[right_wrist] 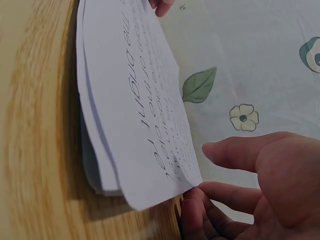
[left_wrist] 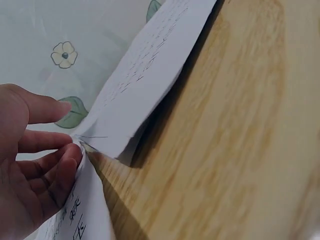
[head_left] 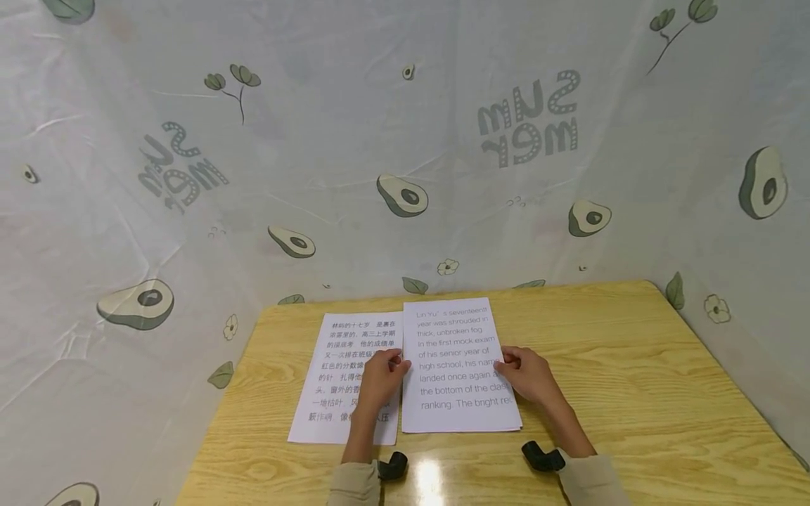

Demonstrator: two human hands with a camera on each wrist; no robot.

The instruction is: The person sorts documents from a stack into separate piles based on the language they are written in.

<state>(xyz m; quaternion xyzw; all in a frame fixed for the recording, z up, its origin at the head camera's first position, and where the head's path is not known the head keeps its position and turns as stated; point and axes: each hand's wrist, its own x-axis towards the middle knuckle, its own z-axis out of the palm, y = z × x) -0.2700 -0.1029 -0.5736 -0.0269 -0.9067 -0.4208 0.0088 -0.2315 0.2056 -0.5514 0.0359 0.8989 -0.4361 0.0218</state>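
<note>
High head view, wrist views beside paper [head_left: 458, 367]

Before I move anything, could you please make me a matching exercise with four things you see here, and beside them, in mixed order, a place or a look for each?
Things
1. Left hand
2. Table
3. Right hand
4. Cloth

Places and looks
A. Yellowish, with wood grain
B. At the right edge of the English page
C. Pale, printed with avocados
D. At the left edge of the English page

Right pairs: 1-D, 2-A, 3-B, 4-C
</note>
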